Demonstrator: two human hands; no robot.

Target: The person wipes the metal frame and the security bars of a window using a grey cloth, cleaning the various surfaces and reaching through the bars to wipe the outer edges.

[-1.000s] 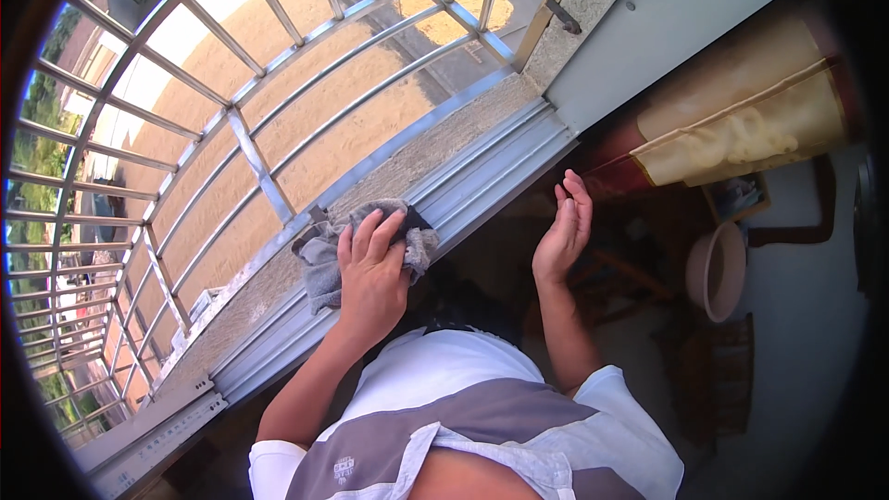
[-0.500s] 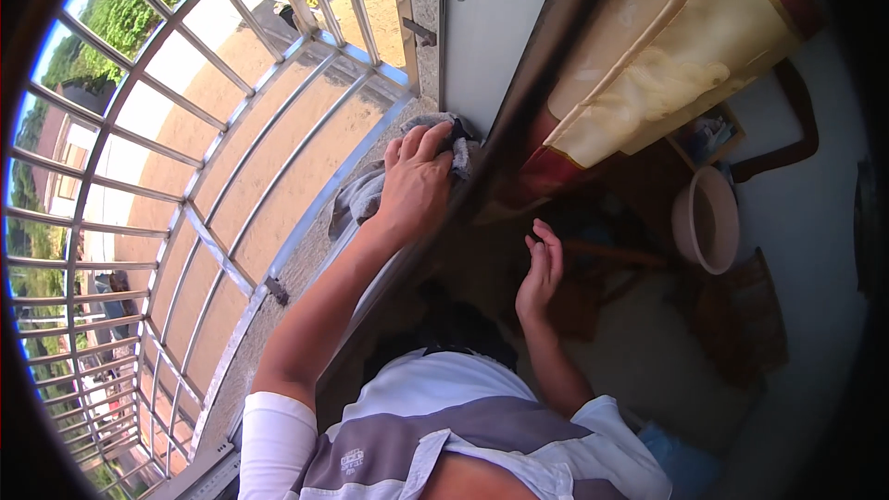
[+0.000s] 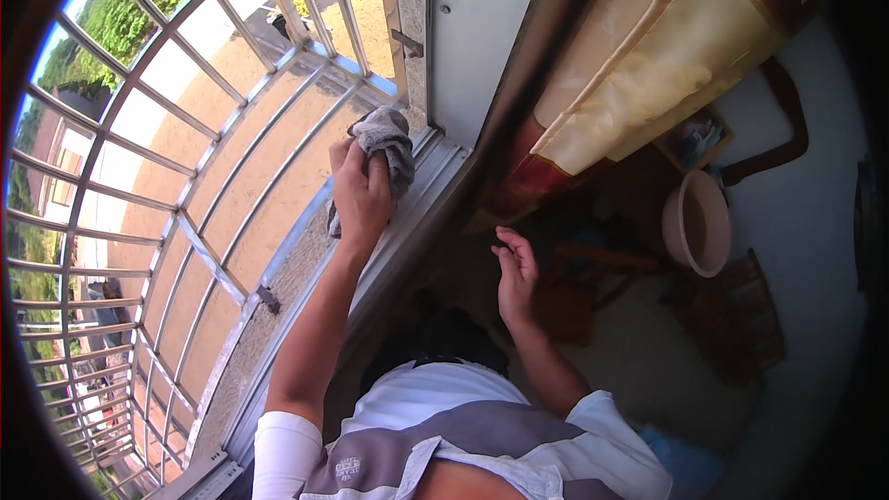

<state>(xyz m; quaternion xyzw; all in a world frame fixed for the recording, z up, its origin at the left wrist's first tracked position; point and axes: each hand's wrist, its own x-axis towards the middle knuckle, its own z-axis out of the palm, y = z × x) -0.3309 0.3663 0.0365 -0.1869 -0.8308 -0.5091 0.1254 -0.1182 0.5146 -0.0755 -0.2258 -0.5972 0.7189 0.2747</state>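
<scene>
My left hand [image 3: 361, 193] is closed around a bunched grey cloth [image 3: 386, 141], and part of the cloth hangs below the fingers. Hand and cloth are above the outer window ledge [image 3: 306, 273], beside the metal window track [image 3: 421, 187]; whether the cloth touches the ledge I cannot tell. My right hand [image 3: 517, 270] is held in the air on the room side of the window, palm turned inward, fingers loosely curved and apart, with nothing in it.
Metal security bars [image 3: 218, 250] curve outside the window on the left. A cream and red curtain [image 3: 639, 74] hangs at the upper right. Beyond my right hand, a pink basin [image 3: 696, 224] rests near a wooden chair [image 3: 755, 315].
My left hand has moved left with the grey cloth, away from the window frame's corner, uncovering the track there. My view has shifted slightly; my right hand keeps its loosely curved pose.
</scene>
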